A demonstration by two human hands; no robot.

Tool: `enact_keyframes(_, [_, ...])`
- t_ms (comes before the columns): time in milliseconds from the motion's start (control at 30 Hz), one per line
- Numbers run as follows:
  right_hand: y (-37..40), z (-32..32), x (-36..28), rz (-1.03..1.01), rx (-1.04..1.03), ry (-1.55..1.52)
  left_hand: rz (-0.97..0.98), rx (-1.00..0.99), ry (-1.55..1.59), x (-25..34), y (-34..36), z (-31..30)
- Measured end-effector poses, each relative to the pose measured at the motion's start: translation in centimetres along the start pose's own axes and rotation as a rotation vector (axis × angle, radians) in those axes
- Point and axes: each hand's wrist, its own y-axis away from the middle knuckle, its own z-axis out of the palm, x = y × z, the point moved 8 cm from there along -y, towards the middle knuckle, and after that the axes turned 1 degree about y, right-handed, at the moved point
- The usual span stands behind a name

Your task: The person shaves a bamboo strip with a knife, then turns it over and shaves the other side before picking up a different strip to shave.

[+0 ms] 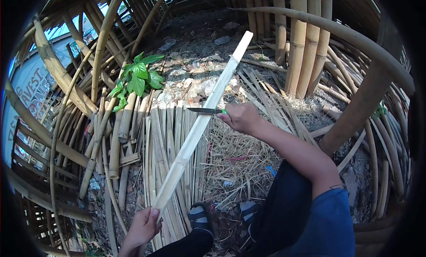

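Observation:
A long pale split bamboo strip [191, 144] slants from the lower left up to the top middle. My left hand [144, 224] is closed around its lower end. In my right hand [242, 116] is a knife [205, 110] with a dark blade and a bit of green at the handle. The blade lies across the strip around its middle, overlapping it in this view. Beneath the strip, a bundle of split bamboo slats [164, 139] rests on the ground, pointing away from me.
Dry shavings [237, 161] cover the ground right of the slats. Upright bamboo poles [303, 48] stand at the back right, and a curved pole [337, 28] arches overhead. A leafy green plant [138, 77] grows at left. My sandalled feet [200, 219] are close below.

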Motion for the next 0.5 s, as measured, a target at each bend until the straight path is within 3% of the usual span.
enact_keyframes(100, [0.3,-0.8,4.2,0.042,0.063,0.124,0.029,0.007,-0.086,-0.6,0.3,-0.3])
enact_keyframes(167, [1.3,-0.6,7.1,0.087,0.0,0.226,0.023,-0.015,-0.131,-0.4,0.5,0.0])
enact_keyframes(267, [1.8,-0.6,8.1,0.072,0.001,0.249,0.014,-0.031,-0.18,-0.6,0.3,0.3])
enact_keyframes(300, [2.1,-0.4,8.5,0.1,0.001,0.282,0.008,-0.023,-0.195,-0.8,0.4,0.1])
enact_keyframes(333, [2.3,-0.6,11.2,0.309,0.007,0.28,0.012,-0.024,-0.198,-1.0,0.5,0.1])
enact_keyframes(433, [2.8,-1.0,12.5,0.372,-0.021,0.27,0.013,-0.014,-0.178,-1.3,0.2,-0.2])
enact_keyframes(500, [3.1,-0.3,11.8,0.384,-0.046,0.24,-0.123,-0.029,-0.032,-2.3,-0.4,0.3])
